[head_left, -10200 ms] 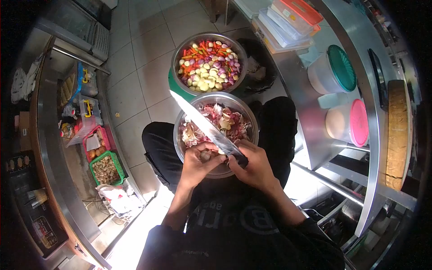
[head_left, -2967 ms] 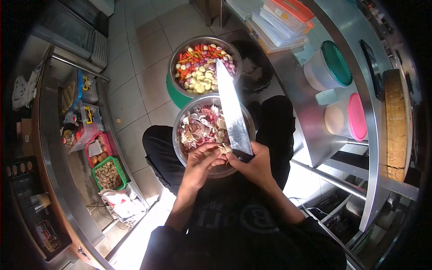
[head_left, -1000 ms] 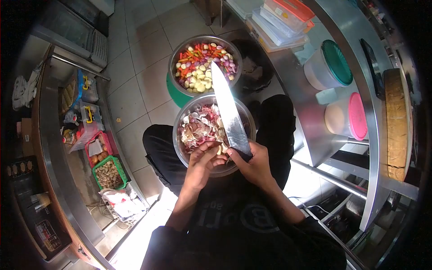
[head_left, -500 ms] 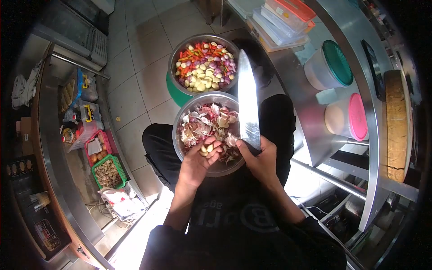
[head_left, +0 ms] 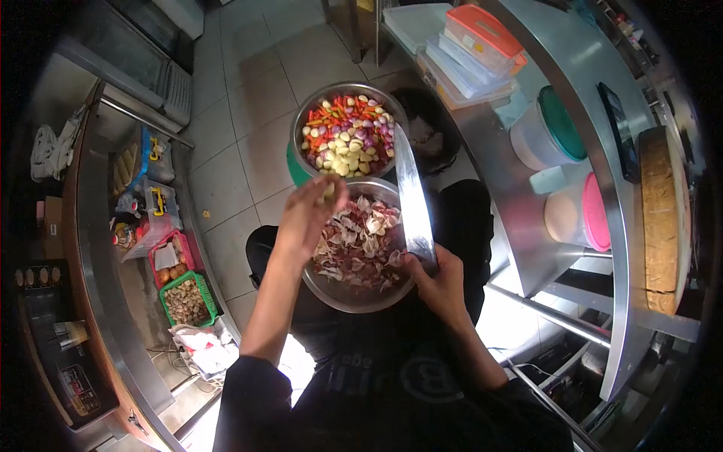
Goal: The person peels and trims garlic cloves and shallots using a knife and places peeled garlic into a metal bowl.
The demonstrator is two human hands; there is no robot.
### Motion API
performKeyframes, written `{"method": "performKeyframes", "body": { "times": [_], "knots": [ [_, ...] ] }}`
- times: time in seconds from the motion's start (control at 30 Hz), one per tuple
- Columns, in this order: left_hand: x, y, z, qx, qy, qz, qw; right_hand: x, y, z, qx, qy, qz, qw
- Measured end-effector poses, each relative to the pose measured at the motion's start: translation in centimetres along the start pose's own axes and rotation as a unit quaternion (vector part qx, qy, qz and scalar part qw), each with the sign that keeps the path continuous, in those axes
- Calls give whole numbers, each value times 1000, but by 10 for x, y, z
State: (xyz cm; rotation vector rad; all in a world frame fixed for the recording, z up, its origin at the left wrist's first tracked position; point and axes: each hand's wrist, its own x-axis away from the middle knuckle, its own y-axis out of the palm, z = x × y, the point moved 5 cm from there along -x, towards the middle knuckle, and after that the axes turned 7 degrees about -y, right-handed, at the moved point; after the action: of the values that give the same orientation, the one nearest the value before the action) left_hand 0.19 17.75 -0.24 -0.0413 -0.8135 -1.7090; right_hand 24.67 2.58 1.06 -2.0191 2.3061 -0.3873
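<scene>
My left hand (head_left: 307, 215), a little blurred, is raised over the left rim of the near metal bowl (head_left: 354, 303), fingers curled around pale peeled garlic cloves (head_left: 328, 194). Garlic skins and bulbs (head_left: 360, 239) fill that bowl, which rests at my lap. Just beyond it, the far metal bowl (head_left: 299, 129) holds peeled garlic cloves, shallots and red chilies (head_left: 351, 105). At the near bowl's right side my right hand (head_left: 443, 282) is closed on a large knife (head_left: 414, 196), its broad blade pointing up and away toward the far bowl.
A green stool or lid (head_left: 295, 167) shows under the far bowl. On the right, a steel shelf bears lidded tubs (head_left: 538, 135) and stacked plastic boxes (head_left: 471, 56). Baskets (head_left: 188, 301) stand on a low shelf at left. A round wooden chopping block (head_left: 659, 226) stands far right.
My left hand has moved up and away from the near bowl toward the far one, carrying the garlic cloves. The view has shifted slightly; my right hand still grips the knife.
</scene>
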Motion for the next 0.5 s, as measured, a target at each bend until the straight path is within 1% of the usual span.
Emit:
{"method": "performKeyframes", "body": {
  "times": [0.03,0.1,0.13,0.17,0.2,0.23,0.27,0.3,0.33,0.37,0.43,0.5],
  "knots": [
    [-20,6,11,-7,13,14,1000,1,-1,3,-15,5,4,1000],
    [-50,22,35,-76,19,73,994,2,-3,7,-31,8,8,999],
    [-69,21,35,-77,21,72,994,3,-4,8,-18,1,12,1000],
    [-89,9,32,-192,47,151,969,3,-6,8,-6,-6,17,1000],
    [-93,9,38,-303,71,226,923,3,-8,6,-6,-7,18,1000],
    [-92,8,38,-303,72,225,923,3,-11,1,7,-23,16,1000],
    [-86,6,37,-296,99,191,930,4,-13,-1,18,-36,15,999],
    [-73,8,36,-290,121,157,936,6,-15,4,16,-28,19,999],
    [-58,8,33,-308,141,167,926,8,-17,10,-12,-7,22,1000],
    [-43,6,24,-311,128,166,927,10,-18,17,-41,14,23,999],
    [-8,4,7,-333,175,154,914,8,-22,13,-20,76,19,997],
    [29,6,-30,-410,97,92,902,6,-25,22,-16,78,27,996]
  ]
}}
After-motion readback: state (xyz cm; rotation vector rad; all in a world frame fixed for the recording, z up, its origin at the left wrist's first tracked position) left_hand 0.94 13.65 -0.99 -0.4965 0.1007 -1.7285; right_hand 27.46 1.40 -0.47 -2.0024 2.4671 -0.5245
